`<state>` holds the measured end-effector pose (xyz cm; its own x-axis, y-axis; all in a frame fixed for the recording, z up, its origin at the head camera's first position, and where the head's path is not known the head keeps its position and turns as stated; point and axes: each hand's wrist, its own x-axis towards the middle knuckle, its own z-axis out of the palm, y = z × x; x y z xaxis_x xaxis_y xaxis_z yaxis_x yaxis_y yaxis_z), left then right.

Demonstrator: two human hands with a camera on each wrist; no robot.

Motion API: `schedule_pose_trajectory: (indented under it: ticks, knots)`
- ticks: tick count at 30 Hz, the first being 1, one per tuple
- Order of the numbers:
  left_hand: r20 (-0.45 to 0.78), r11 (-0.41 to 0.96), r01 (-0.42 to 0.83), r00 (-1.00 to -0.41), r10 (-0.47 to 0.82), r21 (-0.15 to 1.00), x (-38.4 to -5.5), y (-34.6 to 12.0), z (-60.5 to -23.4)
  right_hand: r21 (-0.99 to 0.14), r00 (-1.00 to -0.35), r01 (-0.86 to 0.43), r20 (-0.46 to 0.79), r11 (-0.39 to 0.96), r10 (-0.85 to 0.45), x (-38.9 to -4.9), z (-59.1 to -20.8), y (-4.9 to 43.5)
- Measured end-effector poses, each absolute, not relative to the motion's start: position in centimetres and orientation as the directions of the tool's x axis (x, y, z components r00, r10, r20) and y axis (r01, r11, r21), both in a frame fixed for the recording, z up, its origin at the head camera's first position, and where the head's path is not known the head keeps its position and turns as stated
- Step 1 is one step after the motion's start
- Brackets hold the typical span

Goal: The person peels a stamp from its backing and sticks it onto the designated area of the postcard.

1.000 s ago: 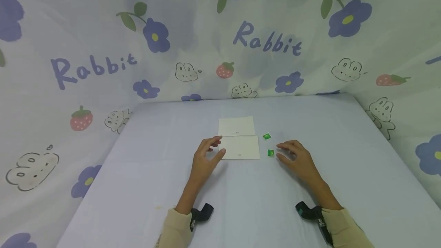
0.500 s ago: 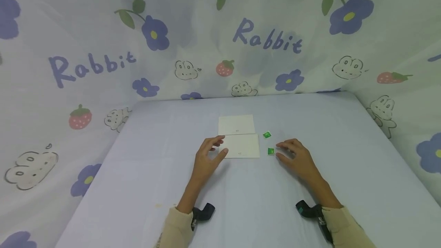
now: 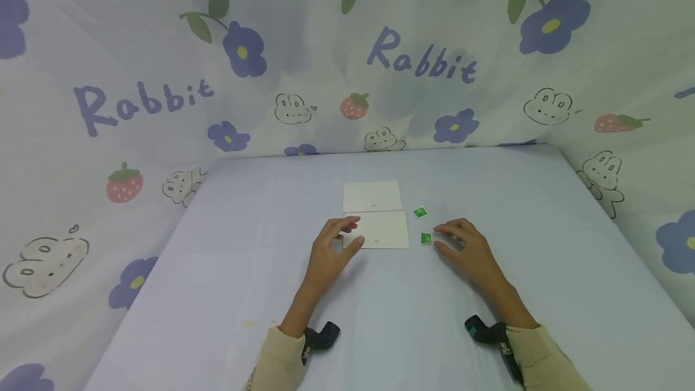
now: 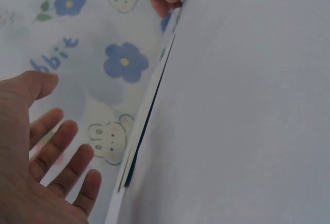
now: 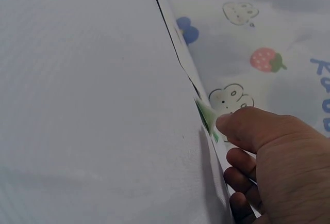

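Two flat white rectangles, like envelopes or cards, lie one behind the other in the head view: a far one (image 3: pixel 372 194) and a near one (image 3: pixel 382 228). Each bears a tiny grey mark near its bottom edge. My left hand (image 3: pixel 332 249) hovers over the near one's left end, fingers loosely bent, holding nothing. Right of the rectangles lie two small green stamp-like pieces with white borders, a far one (image 3: pixel 420 212) and a near one (image 3: pixel 426 238). Beside the near piece is my right hand (image 3: pixel 466 249), fingers relaxed and apart from the thumb, with nothing visibly held.
A white cloth covers the table (image 3: pixel 217 270). Behind and at the sides hangs a patterned curtain (image 3: pixel 304 29) with flowers, strawberries and rabbits. Each wrist carries a black camera mount, seen at the left wrist mount (image 3: pixel 323 336) and right wrist mount (image 3: pixel 485 330).
My left hand has shifted slightly to the right over the near white rectangle. The right hand stays almost where it was, and the rectangles and green pieces lie unmoved on the table.
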<state>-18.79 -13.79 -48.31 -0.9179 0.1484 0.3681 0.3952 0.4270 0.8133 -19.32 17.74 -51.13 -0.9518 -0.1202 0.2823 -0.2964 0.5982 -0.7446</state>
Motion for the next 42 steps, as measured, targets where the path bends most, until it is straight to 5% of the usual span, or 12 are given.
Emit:
schedule_pose_trajectory:
  ticks: [42]
  knots:
    - [0.360,0.431,0.409,-0.913,0.194,0.804,-18.6,-12.5,-48.5,-0.684,-0.909,-0.405,0.371,0.608,-0.188,-19.7,-51.0,17.7]
